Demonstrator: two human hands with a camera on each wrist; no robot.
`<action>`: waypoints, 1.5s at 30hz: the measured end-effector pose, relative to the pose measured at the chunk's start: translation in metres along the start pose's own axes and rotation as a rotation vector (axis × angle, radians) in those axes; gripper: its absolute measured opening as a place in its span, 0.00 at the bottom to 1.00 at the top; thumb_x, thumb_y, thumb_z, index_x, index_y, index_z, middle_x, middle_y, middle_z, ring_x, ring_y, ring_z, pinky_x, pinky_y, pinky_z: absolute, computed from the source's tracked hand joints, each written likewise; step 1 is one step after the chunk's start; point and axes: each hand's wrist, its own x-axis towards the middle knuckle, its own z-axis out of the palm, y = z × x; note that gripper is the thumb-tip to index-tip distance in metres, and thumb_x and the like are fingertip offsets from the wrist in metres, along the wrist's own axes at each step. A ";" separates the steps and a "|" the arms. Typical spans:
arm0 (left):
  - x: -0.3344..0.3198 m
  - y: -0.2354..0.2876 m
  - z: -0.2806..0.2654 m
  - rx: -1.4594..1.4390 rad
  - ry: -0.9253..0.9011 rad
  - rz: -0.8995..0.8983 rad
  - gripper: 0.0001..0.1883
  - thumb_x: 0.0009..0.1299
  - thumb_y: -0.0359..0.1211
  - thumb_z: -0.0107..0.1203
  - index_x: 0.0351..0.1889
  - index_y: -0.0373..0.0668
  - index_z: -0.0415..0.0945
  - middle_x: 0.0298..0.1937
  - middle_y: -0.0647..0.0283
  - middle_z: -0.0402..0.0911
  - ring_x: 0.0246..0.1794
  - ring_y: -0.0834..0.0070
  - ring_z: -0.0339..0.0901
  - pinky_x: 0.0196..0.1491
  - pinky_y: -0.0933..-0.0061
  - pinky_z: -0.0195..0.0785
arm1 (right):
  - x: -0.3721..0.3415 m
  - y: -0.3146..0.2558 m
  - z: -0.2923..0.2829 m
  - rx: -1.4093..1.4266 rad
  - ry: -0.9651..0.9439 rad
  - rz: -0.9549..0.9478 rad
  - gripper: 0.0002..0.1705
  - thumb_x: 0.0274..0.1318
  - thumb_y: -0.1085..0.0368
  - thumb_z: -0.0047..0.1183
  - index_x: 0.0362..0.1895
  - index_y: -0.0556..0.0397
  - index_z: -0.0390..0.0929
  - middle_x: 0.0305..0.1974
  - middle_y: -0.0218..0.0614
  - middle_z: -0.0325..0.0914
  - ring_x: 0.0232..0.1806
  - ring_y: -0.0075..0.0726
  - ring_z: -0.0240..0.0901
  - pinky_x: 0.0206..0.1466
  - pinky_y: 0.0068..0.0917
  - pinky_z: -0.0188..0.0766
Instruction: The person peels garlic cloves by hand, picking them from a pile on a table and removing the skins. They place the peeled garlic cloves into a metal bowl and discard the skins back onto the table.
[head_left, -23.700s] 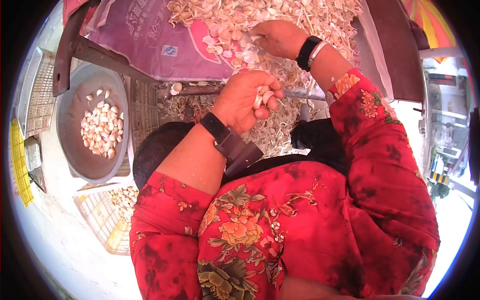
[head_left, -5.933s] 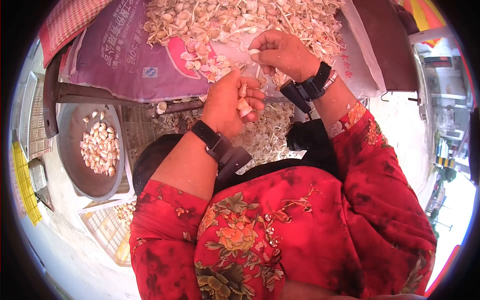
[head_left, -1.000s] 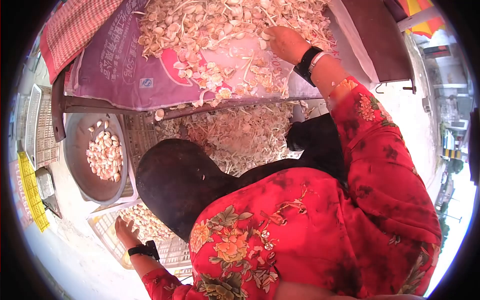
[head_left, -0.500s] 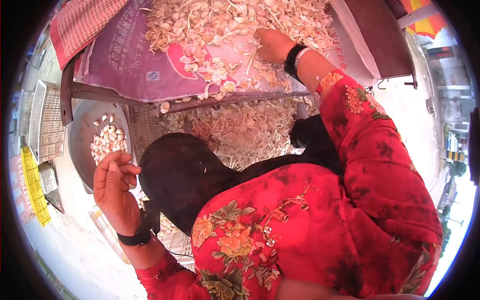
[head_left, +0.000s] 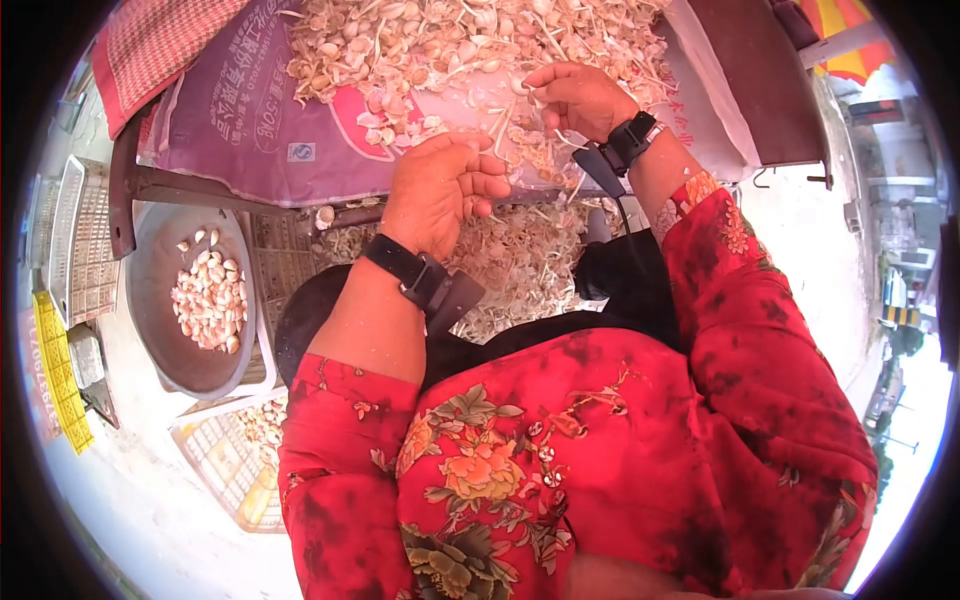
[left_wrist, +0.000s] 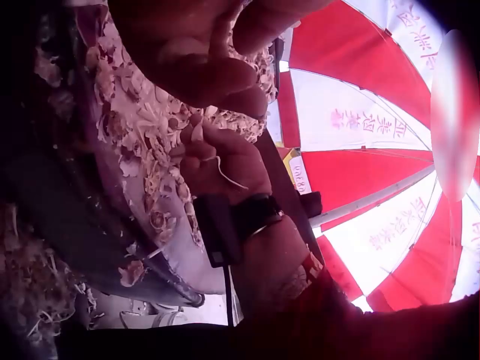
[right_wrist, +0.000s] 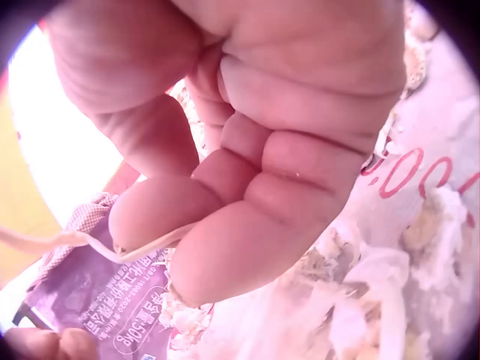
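Your left hand (head_left: 430, 195) moved from beside the basin (head_left: 158, 335) to the near edge of the bench (head_left: 225, 192), close to your right hand (head_left: 592, 102). The two hands stood apart, with the right set farther forward.

Right hand: the thumb and a finger gripped a pale strip (right_wrist: 146, 246), which extended out past the fingertips. A pale clove (head_left: 520, 87) was visible at the tips of these fingers.

Left hand: the fingers were bent inward. Whether they held anything could not be told.

The garlic heap (head_left: 400, 50) lay on the bench, directly beyond the fingers of both hands. Loose skins (head_left: 530, 150) lay between the two sets of fingers. The purple sack (head_left: 230, 130) lay flat to the left of your left fingers, and the checked cloth (head_left: 160, 55) lay farther left and forward of them.

The basin stood well to the left of your left fingers and held the garlic cloves (head_left: 210, 300). The plastic crate (head_left: 225, 460) stood behind the basin, nearer your body than the left fingers, with more garlic inside.
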 end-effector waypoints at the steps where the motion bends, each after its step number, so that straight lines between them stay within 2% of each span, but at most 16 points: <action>1: 0.004 -0.003 0.001 -0.015 -0.025 -0.030 0.15 0.71 0.34 0.46 0.49 0.32 0.69 0.37 0.54 0.79 0.32 0.68 0.80 0.27 0.74 0.70 | -0.007 -0.002 0.007 0.036 -0.023 0.005 0.12 0.57 0.70 0.50 0.46 0.58 0.74 0.27 0.29 0.73 0.24 0.27 0.74 0.28 0.27 0.74; 4: 0.012 -0.007 0.003 -0.090 -0.075 -0.126 0.19 0.72 0.40 0.46 0.50 0.33 0.68 0.38 0.52 0.79 0.34 0.65 0.80 0.29 0.72 0.72 | -0.028 -0.006 0.031 0.124 -0.120 -0.014 0.11 0.58 0.71 0.50 0.45 0.59 0.74 0.29 0.30 0.74 0.24 0.27 0.74 0.28 0.24 0.73; 8: 0.019 -0.010 0.005 -0.178 -0.179 -0.232 0.26 0.73 0.49 0.41 0.50 0.33 0.68 0.38 0.51 0.79 0.36 0.61 0.80 0.31 0.69 0.73 | -0.051 -0.011 0.062 -0.101 -0.153 0.011 0.12 0.58 0.72 0.51 0.47 0.59 0.74 0.32 0.33 0.76 0.24 0.25 0.74 0.28 0.21 0.72; 9: 0.019 -0.010 0.004 -0.173 -0.215 -0.241 0.27 0.73 0.51 0.39 0.50 0.33 0.68 0.38 0.50 0.79 0.37 0.61 0.80 0.31 0.68 0.73 | -0.049 -0.008 0.061 -0.042 -0.177 -0.008 0.12 0.58 0.72 0.51 0.47 0.59 0.74 0.33 0.33 0.76 0.24 0.25 0.74 0.28 0.21 0.72; 12: 0.018 -0.009 0.007 -0.130 -0.179 -0.218 0.28 0.73 0.52 0.37 0.49 0.33 0.69 0.39 0.51 0.79 0.38 0.62 0.80 0.32 0.69 0.73 | -0.047 -0.005 0.060 0.125 -0.227 -0.062 0.15 0.59 0.71 0.51 0.51 0.60 0.72 0.37 0.34 0.76 0.25 0.26 0.76 0.28 0.21 0.72; 15: 0.019 -0.009 0.007 -0.088 -0.145 -0.201 0.27 0.73 0.51 0.38 0.49 0.34 0.69 0.39 0.53 0.79 0.37 0.64 0.80 0.32 0.70 0.73 | -0.048 -0.009 0.062 0.198 -0.183 0.008 0.13 0.58 0.71 0.53 0.47 0.60 0.72 0.29 0.35 0.76 0.25 0.29 0.76 0.28 0.24 0.73; 18: 0.018 -0.008 0.010 0.000 -0.118 -0.182 0.26 0.74 0.50 0.38 0.49 0.35 0.70 0.38 0.56 0.80 0.35 0.67 0.79 0.31 0.71 0.71 | -0.052 -0.006 0.061 0.206 -0.199 -0.006 0.14 0.58 0.72 0.53 0.48 0.61 0.72 0.28 0.35 0.76 0.25 0.29 0.76 0.27 0.23 0.72; 21: 0.018 -0.010 0.014 0.060 -0.063 -0.190 0.24 0.74 0.49 0.39 0.48 0.37 0.71 0.37 0.57 0.80 0.33 0.70 0.78 0.29 0.73 0.69 | -0.051 0.004 0.057 0.204 -0.218 -0.122 0.12 0.58 0.71 0.53 0.47 0.60 0.73 0.28 0.34 0.77 0.26 0.26 0.75 0.25 0.20 0.69; 27: 0.016 -0.014 0.012 -0.147 -0.109 -0.277 0.21 0.73 0.48 0.41 0.39 0.39 0.73 0.33 0.57 0.79 0.30 0.72 0.77 0.26 0.76 0.65 | -0.074 -0.005 0.073 -0.087 -0.057 -0.102 0.09 0.56 0.67 0.56 0.40 0.57 0.79 0.27 0.29 0.78 0.25 0.18 0.72 0.22 0.16 0.63; 31: 0.016 -0.019 0.008 -0.103 -0.066 -0.302 0.21 0.73 0.47 0.43 0.33 0.38 0.74 0.31 0.57 0.79 0.28 0.72 0.77 0.24 0.76 0.65 | -0.066 -0.011 0.044 -0.368 0.251 -0.170 0.10 0.59 0.69 0.52 0.44 0.57 0.79 0.29 0.31 0.78 0.24 0.18 0.72 0.23 0.14 0.63; 32: 0.016 -0.020 0.008 -0.110 -0.073 -0.296 0.20 0.72 0.45 0.44 0.32 0.38 0.74 0.31 0.57 0.79 0.28 0.71 0.77 0.23 0.76 0.65 | -0.057 -0.009 0.031 -0.489 0.366 -0.166 0.11 0.59 0.67 0.52 0.44 0.58 0.78 0.28 0.32 0.78 0.24 0.19 0.73 0.26 0.17 0.66; 35: 0.018 -0.018 0.011 -0.051 -0.054 -0.288 0.15 0.71 0.41 0.46 0.33 0.38 0.74 0.31 0.58 0.78 0.27 0.71 0.77 0.22 0.76 0.65 | -0.033 -0.003 -0.003 -0.790 0.450 -0.256 0.13 0.58 0.65 0.53 0.44 0.60 0.77 0.27 0.33 0.78 0.24 0.22 0.74 0.30 0.20 0.70; 38: 0.018 -0.016 0.012 -0.046 -0.061 -0.249 0.11 0.69 0.37 0.48 0.35 0.37 0.74 0.30 0.59 0.78 0.27 0.72 0.77 0.21 0.77 0.65 | 0.002 0.014 -0.029 -0.978 0.436 -0.301 0.15 0.56 0.62 0.53 0.43 0.60 0.77 0.28 0.39 0.79 0.28 0.34 0.77 0.36 0.29 0.73; 41: 0.019 -0.013 0.011 -0.047 -0.082 -0.226 0.10 0.68 0.36 0.49 0.38 0.37 0.74 0.30 0.60 0.78 0.27 0.72 0.77 0.21 0.77 0.66 | 0.013 0.009 -0.016 -1.323 0.372 -0.243 0.16 0.51 0.59 0.52 0.42 0.54 0.79 0.36 0.52 0.79 0.41 0.54 0.76 0.47 0.40 0.72; 42: 0.021 -0.013 0.010 -0.042 -0.087 -0.224 0.10 0.68 0.35 0.49 0.39 0.37 0.74 0.30 0.60 0.78 0.26 0.73 0.77 0.21 0.77 0.66 | 0.015 0.006 -0.010 -1.328 0.377 -0.168 0.17 0.50 0.58 0.53 0.42 0.54 0.79 0.37 0.52 0.79 0.42 0.54 0.76 0.48 0.41 0.71; 45: 0.024 -0.013 0.012 -0.004 -0.062 -0.188 0.10 0.68 0.35 0.49 0.39 0.38 0.74 0.29 0.61 0.78 0.25 0.75 0.77 0.20 0.79 0.66 | 0.018 0.007 -0.008 -1.340 0.369 -0.194 0.17 0.50 0.59 0.54 0.43 0.54 0.79 0.33 0.48 0.80 0.38 0.49 0.78 0.44 0.37 0.73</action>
